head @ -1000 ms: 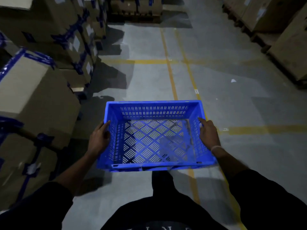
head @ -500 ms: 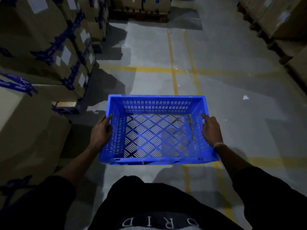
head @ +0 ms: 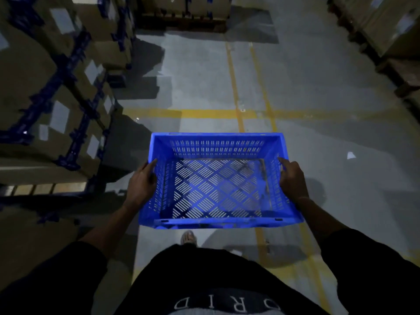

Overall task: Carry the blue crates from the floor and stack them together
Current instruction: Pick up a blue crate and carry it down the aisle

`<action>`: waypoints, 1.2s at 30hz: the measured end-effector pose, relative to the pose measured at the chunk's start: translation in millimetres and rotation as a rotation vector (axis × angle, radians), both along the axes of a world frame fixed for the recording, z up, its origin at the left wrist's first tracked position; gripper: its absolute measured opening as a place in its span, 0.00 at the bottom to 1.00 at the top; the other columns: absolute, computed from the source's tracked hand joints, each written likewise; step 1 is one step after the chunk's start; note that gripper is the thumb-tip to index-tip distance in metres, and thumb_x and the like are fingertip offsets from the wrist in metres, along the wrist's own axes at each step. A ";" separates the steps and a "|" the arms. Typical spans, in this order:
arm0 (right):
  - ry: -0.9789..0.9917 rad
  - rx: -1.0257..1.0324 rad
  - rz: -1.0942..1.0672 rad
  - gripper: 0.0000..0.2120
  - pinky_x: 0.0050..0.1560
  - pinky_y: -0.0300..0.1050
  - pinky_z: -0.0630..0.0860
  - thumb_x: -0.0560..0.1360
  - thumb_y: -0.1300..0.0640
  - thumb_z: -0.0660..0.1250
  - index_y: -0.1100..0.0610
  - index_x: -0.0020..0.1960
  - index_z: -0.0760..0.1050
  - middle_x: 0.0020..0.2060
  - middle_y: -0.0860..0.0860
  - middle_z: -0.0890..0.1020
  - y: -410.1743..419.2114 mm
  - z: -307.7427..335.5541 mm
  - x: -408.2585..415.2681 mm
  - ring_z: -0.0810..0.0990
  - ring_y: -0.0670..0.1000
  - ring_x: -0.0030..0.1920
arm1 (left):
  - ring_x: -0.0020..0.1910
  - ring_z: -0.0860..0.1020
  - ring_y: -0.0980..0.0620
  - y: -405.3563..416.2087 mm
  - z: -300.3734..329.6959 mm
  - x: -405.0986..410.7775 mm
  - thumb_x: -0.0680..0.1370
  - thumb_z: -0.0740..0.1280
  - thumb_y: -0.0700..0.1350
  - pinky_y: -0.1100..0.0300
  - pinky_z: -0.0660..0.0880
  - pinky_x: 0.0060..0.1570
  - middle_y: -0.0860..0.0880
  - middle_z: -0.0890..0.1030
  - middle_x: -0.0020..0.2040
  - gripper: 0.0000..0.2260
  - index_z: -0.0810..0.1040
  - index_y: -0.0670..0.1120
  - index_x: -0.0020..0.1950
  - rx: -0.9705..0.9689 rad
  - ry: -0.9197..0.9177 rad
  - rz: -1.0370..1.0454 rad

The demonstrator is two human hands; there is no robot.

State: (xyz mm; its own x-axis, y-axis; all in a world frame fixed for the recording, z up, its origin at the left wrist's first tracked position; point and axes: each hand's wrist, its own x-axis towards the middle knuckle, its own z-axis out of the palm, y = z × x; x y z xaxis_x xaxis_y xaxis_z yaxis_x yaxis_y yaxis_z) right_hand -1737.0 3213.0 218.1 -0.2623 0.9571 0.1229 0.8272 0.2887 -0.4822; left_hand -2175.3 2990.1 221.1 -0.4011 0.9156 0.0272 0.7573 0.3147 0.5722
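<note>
Dim grey concrete floor (head: 318,92), yellow lines (head: 204,113), stacked cartons (head: 45,87)

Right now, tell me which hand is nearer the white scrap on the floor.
Right. The right hand grips the blue crate on the white scrap's side; the left hand grips the opposite wall.

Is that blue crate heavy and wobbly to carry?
Probably light: the blue crate looks empty and full of slots. It seems stiff, staying flat between the left hand and right hand.
</note>
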 end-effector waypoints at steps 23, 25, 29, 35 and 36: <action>-0.066 -0.291 -0.051 0.32 0.54 0.55 0.75 0.71 0.69 0.61 0.54 0.73 0.68 0.56 0.61 0.72 518.8 -77.7 -165.3 0.76 0.66 0.53 | 0.64 0.77 0.41 527.6 -45.4 -148.1 0.79 0.66 0.35 0.47 0.80 0.53 0.42 0.63 0.79 0.30 0.63 0.49 0.79 -0.249 -0.105 -0.009; -0.083 -0.313 -0.056 0.33 0.55 0.55 0.74 0.70 0.68 0.61 0.53 0.74 0.66 0.58 0.61 0.72 524.9 -85.7 -166.8 0.75 0.66 0.55 | 0.68 0.74 0.40 535.5 -50.2 -150.3 0.78 0.66 0.33 0.45 0.78 0.57 0.39 0.63 0.78 0.31 0.63 0.45 0.80 -0.277 -0.111 -0.003; -0.157 -0.404 -0.064 0.37 0.55 0.56 0.74 0.68 0.69 0.62 0.53 0.75 0.65 0.60 0.61 0.71 586.4 -117.7 -190.3 0.75 0.66 0.56 | 0.67 0.74 0.40 600.2 -77.7 -171.8 0.76 0.67 0.31 0.47 0.75 0.58 0.37 0.64 0.77 0.33 0.63 0.42 0.80 -0.371 -0.189 0.012; -0.213 -0.468 -0.072 0.37 0.53 0.59 0.75 0.69 0.68 0.62 0.53 0.76 0.63 0.58 0.63 0.71 655.1 -180.3 -228.8 0.75 0.68 0.54 | 0.65 0.76 0.34 675.6 -154.4 -215.7 0.75 0.66 0.29 0.42 0.76 0.59 0.35 0.69 0.73 0.32 0.65 0.41 0.79 -0.451 -0.227 0.025; -0.218 -0.479 -0.071 0.37 0.53 0.60 0.74 0.69 0.69 0.62 0.53 0.77 0.62 0.59 0.64 0.71 665.5 -195.2 -234.9 0.75 0.68 0.54 | 0.65 0.75 0.34 684.5 -172.8 -224.4 0.74 0.66 0.29 0.42 0.75 0.60 0.35 0.69 0.73 0.32 0.65 0.41 0.78 -0.456 -0.237 0.027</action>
